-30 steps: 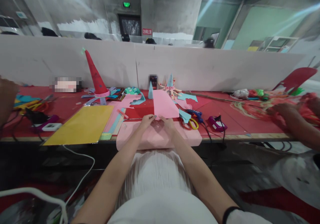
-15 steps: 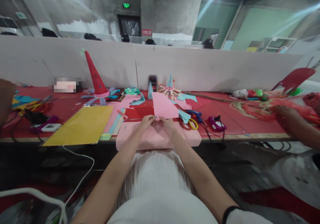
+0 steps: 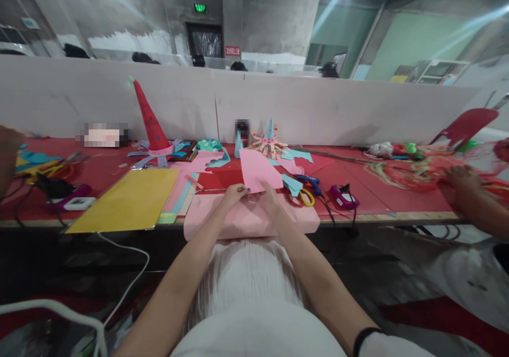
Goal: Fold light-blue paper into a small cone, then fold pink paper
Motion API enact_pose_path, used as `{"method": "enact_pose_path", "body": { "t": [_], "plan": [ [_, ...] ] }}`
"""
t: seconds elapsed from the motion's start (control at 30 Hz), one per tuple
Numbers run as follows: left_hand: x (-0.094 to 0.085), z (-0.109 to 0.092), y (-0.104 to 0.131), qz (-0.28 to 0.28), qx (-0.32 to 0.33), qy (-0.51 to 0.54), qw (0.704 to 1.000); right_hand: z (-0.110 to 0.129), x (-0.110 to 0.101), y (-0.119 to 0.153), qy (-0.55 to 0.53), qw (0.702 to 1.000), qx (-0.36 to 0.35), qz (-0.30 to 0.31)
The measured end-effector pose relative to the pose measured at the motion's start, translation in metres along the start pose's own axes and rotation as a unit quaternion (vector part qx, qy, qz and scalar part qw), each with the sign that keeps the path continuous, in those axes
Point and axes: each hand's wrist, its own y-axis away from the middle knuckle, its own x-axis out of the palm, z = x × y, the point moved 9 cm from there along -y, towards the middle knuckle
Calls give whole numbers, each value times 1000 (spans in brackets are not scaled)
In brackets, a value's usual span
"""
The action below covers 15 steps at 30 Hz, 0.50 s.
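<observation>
A piece of pink paper (image 3: 260, 170) with a curved top edge stands tilted up in front of me. My left hand (image 3: 235, 193) pinches its lower left corner between thumb and fingers. At its lower edge, my right hand (image 3: 270, 198) has its thumb and fingers on the paper, the fingertips partly hidden behind it. Both hands are above a pink padded surface (image 3: 207, 219) at the table's front edge. Right of the paper lie blue paper pieces (image 3: 293, 185) and scissors (image 3: 305, 198) with red and yellow handles.
A yellow sheet (image 3: 127, 200) overhangs the red table (image 3: 382, 198) at left. Behind stand a red paper cone (image 3: 151, 118) and a blue cone with clothespins (image 3: 269, 134). A blue glue gun (image 3: 312, 183) and purple box (image 3: 344, 198) lie right. Another person's hand (image 3: 463, 179) touches red netting.
The pink paper has tilted and shifted slightly left. My right fingers have moved up a little along its lower edge. The other person's hand at right has shifted right.
</observation>
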Motion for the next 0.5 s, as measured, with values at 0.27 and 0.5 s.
{"method": "enact_pose_path", "body": {
  "t": [0.27,0.5],
  "plan": [
    [2,-2,3,6,-17,-1,1000,-10,-5,2,-93,994,41,38],
    [4,-1,4,5,-33,1,999,-4,-5,-7,-98,994,13,37]
  ]
}}
